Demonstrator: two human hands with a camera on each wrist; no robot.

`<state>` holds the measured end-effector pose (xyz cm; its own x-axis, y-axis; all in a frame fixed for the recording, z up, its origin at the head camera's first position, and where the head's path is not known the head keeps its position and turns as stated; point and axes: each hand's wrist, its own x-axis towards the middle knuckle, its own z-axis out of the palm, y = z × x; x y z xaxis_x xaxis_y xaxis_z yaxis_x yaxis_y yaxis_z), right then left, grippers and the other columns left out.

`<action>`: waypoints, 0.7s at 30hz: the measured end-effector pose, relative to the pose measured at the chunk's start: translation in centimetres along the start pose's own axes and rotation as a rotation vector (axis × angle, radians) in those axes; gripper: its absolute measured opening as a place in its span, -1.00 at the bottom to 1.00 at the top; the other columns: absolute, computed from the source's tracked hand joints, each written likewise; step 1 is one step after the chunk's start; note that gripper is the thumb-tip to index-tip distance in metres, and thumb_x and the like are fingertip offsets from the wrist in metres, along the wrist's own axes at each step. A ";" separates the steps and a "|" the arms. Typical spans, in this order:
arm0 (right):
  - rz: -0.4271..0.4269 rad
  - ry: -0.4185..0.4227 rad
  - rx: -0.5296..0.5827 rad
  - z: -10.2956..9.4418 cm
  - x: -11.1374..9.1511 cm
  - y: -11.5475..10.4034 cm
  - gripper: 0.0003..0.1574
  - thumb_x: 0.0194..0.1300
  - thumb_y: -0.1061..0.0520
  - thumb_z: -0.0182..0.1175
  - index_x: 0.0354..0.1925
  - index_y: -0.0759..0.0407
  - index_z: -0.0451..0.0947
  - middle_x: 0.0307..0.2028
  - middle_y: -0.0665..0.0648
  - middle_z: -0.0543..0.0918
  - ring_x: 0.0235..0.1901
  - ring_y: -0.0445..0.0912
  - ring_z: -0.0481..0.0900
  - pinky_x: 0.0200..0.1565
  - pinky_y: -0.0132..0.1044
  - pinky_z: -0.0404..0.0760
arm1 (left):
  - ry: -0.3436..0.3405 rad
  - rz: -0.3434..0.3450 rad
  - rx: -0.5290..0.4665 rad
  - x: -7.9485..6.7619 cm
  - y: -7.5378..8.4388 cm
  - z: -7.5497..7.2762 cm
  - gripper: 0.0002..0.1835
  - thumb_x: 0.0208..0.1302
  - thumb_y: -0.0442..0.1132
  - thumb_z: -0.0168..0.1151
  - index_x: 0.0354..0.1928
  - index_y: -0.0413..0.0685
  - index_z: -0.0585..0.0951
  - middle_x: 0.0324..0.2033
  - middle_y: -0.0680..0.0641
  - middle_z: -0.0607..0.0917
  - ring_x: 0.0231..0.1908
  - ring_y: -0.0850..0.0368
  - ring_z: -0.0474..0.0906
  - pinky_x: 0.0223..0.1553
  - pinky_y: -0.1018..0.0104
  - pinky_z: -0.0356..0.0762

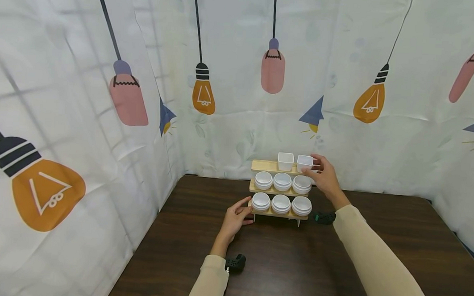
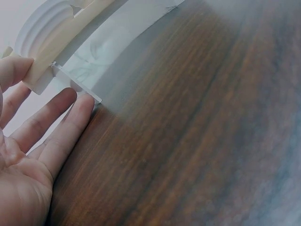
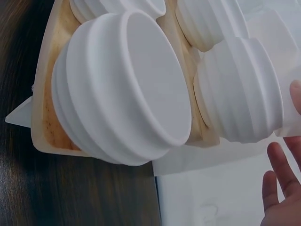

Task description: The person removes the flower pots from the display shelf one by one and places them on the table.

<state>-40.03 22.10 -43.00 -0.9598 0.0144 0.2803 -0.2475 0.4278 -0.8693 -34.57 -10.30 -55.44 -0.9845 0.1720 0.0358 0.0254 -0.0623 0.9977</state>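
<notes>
A three-tier wooden stand (image 1: 263, 166) stands near the table's back edge. My left hand (image 1: 235, 217) steadies its lowest tier at the left corner. In the left wrist view, thumb and index finger pinch the wooden edge (image 2: 44, 70), while other fingertips lie by the clear leg (image 2: 77, 84). On the top tier, my right hand (image 1: 325, 174) pinches a small white square cup (image 1: 305, 163) at its right side. Left of it is a second square cup (image 1: 286, 162). White round ribbed bowls fill the middle row (image 1: 282, 181) and bottom row (image 1: 281, 204), three in each.
The dark wooden table (image 1: 295, 263) extends to both sides and in front of the stand. Behind it hangs a pale curtain (image 1: 229, 134) printed with lamps. Black bands sit at both wrists, the left one (image 1: 236, 263) close over the table.
</notes>
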 end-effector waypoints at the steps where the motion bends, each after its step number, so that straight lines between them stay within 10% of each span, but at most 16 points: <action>1: -0.001 0.003 -0.001 -0.1 0.0 0.0 -0.11 0.41 0.05 0.34 0.53 0.21 0.20 0.29 0.39 0.46 0.18 0.23 0.48 0.06 -0.14 0.56 | 0.001 -0.001 0.000 0.0 0.0 0.0 -0.48 0.48 -0.17 0.26 0.43 0.04 0.49 0.05 -0.25 0.74 0.04 -0.24 0.71 -0.07 0.11 0.82; 21: -0.065 0.020 0.011 -1.9 -1.0 0.6 -0.17 0.40 0.18 0.34 0.51 0.23 0.25 0.25 0.45 0.51 -0.14 -0.19 0.57 -0.25 -0.58 0.56 | 0.007 -0.004 -0.003 -0.1 0.1 0.1 -0.49 0.49 -0.15 0.25 0.44 0.07 0.49 0.04 -0.21 0.74 0.04 -0.22 0.71 -0.10 0.15 0.82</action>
<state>-38.92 24.09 -43.02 -0.9387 0.0050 0.3448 -0.3111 0.4189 -0.8531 -34.42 -10.26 -55.38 -0.9857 0.1658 0.0310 0.0206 -0.0642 0.9977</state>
